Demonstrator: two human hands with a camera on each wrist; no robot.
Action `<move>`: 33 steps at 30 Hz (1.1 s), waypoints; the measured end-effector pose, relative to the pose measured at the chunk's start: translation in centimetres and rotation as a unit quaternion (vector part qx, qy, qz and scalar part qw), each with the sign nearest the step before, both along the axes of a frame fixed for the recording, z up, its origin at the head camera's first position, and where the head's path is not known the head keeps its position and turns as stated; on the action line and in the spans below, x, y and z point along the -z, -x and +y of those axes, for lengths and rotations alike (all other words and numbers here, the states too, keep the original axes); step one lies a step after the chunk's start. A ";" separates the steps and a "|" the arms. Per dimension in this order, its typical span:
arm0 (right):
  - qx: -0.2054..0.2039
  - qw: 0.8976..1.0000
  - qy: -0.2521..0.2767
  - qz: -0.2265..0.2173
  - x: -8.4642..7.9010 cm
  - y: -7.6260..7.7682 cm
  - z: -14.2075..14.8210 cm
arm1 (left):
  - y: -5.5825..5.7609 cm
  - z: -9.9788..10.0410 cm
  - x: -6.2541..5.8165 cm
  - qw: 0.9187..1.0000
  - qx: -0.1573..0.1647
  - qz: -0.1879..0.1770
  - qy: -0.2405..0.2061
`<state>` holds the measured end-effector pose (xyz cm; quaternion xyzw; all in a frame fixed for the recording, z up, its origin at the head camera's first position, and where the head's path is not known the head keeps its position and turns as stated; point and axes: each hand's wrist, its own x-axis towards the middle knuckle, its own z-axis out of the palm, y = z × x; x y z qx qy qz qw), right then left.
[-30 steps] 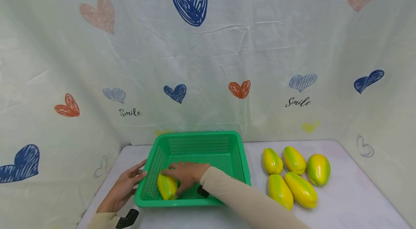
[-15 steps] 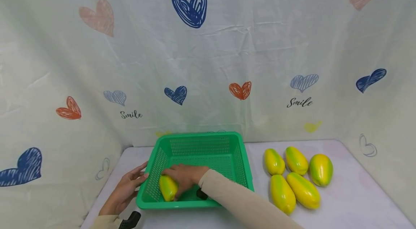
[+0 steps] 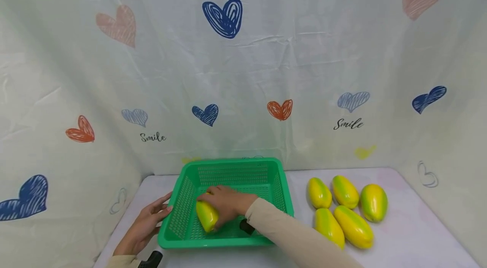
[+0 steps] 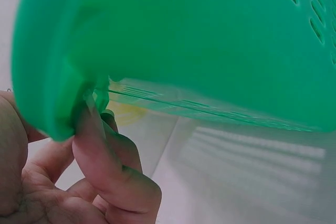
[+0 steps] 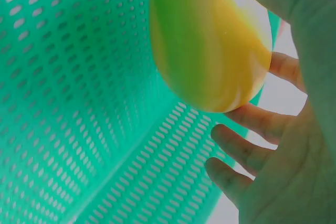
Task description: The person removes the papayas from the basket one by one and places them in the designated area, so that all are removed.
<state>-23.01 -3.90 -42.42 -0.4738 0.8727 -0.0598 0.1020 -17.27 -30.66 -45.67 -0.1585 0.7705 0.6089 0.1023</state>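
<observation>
A green plastic basket (image 3: 225,243) with slotted walls stands on the table. My left hand (image 3: 144,225) grips its left rim; in the left wrist view the curled fingers (image 4: 115,171) reach under the basket's rim (image 4: 39,77). Inside the basket, my right hand (image 3: 230,204) holds a yellow-green papaya (image 3: 206,216) between thumb and fingers. Seen from the right wrist, the papaya (image 5: 210,45) is tilted above the slotted floor, with some fingers (image 5: 262,121) against its side and others apart from it. Whether its lower end touches the floor cannot be told.
Several more papayas (image 3: 354,228) lie grouped on the white table (image 3: 411,234) right of the basket. A white cloth (image 3: 243,69) printed with hearts hangs behind and at the sides. The right sleeve (image 3: 289,234) crosses the basket's front rim.
My right hand has shifted a little to the right inside the basket, carrying the papaya away from the left wall. My left hand keeps its grip on the rim.
</observation>
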 end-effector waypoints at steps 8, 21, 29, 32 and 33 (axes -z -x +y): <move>0.015 0.999 0.009 0.049 -1.5 -0.2 2.9 | -0.1 -0.4 -0.2 1.000 0.002 0.001 -0.004; 0.015 0.990 0.005 0.137 -2.1 -1.1 9.0 | -0.2 0.0 0.1 1.000 0.002 0.006 -0.016; 0.022 0.988 0.040 0.147 -2.8 -1.9 12.7 | -0.2 -0.1 0.0 1.000 0.004 0.009 -0.013; 0.018 0.986 0.058 0.154 -2.9 -2.3 13.9 | -0.1 0.0 0.0 1.000 0.002 0.006 -0.008; 0.016 0.985 0.062 0.158 -3.0 -2.4 14.3 | -0.1 0.0 -0.1 1.000 0.003 0.005 -0.007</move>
